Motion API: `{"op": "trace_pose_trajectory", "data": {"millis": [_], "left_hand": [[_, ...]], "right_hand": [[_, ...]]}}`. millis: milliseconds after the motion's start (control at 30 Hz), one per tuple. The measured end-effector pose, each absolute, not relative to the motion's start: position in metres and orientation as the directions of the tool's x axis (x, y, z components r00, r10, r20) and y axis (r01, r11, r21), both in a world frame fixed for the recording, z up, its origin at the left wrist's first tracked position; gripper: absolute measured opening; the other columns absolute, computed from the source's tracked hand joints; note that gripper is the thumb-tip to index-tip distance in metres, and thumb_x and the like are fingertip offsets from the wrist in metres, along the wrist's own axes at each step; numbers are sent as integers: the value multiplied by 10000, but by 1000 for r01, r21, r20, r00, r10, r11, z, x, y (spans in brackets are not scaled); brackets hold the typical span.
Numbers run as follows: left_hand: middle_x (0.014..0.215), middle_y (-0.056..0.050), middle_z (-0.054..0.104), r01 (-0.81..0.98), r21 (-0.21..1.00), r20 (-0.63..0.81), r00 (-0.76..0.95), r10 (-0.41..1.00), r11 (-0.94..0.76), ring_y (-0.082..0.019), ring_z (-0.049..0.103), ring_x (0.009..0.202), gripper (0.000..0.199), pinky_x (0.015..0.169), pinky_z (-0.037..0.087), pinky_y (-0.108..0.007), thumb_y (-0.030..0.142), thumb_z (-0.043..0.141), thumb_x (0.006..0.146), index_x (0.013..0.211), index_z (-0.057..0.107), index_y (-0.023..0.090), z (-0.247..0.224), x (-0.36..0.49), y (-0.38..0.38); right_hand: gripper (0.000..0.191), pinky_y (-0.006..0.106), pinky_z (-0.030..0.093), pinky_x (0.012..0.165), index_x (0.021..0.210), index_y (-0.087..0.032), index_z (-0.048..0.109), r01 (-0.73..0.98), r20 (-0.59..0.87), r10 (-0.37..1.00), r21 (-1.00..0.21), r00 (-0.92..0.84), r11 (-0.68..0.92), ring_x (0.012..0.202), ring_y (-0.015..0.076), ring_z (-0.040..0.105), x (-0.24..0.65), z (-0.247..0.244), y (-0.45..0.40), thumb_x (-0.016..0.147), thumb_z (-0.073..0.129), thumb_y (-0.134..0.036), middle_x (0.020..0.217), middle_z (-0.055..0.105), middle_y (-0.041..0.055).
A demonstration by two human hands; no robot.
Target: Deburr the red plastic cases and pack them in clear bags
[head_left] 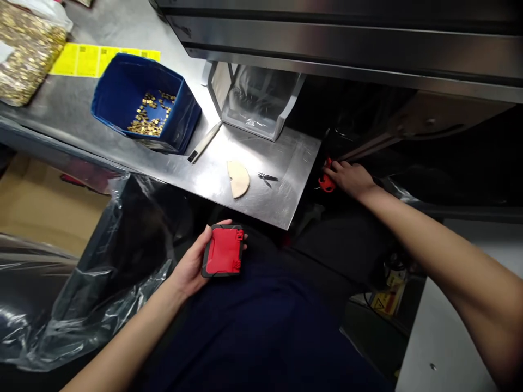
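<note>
A flat red and black case (224,251) lies in my left hand (196,261), with the thumb on its upper left corner and fingertips showing at its right side. Right of the metal table's edge, my right hand (352,178) has its fingers on a small red object (327,182) over a dark area; the exact shape of that object is unclear. On the metal table (281,209) lie a pale half-round piece (238,179), a small dark metal tool (268,177) and a white-handled knife-like tool (205,142).
A blue bin (183,117) with small brass parts stands at the upper left, beside a bag of brass parts (28,51). A grey clear-sided tray (255,128) sits under the machine's metal frame (347,49). Plastic-lined boxes (102,228) stand at the lower left.
</note>
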State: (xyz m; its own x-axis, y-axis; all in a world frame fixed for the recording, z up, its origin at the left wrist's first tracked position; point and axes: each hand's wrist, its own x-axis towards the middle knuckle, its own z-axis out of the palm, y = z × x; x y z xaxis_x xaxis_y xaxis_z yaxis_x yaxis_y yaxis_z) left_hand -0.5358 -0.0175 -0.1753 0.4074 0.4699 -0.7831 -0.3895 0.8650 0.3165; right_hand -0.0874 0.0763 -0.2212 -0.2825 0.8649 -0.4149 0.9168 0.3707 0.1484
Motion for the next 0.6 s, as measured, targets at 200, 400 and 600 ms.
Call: {"op": "trace_pose_trajectory", "data": {"millis": [200, 400, 600], "left_hand": [[1211, -118, 754, -419, 477, -769, 227, 598, 773, -286, 748, 1043, 563, 856, 631, -384, 547, 676, 925, 1384, 569, 239, -175, -556, -34], [1226, -35, 730, -355, 628, -701, 128, 702, 692, -188, 719, 977, 657, 819, 628, -272, 484, 854, 790, 1367, 611, 287, -191, -571, -35], [1233, -65, 714, -221, 725, -634, 153, 758, 652, -209, 705, 1010, 757, 831, 606, -261, 621, 791, 799, 1435, 562, 281, -209, -567, -46]], "right_hand": [[429, 442, 381, 917, 1363, -40, 569, 836, -412, 777, 62, -476, 545, 1206, 359, 534, -76, -222, 75, 965, 420, -102, 1333, 582, 284], [247, 471, 355, 1138, 968, -168, 686, 707, -534, 527, -205, -661, 677, 964, 297, 681, -134, -169, 38, 725, 671, -213, 928, 718, 110], [170, 337, 511, 716, 843, -160, 735, 866, -783, 422, -285, -458, 411, 807, 292, 748, -279, -131, 0, 785, 649, -295, 824, 760, 140]]}}
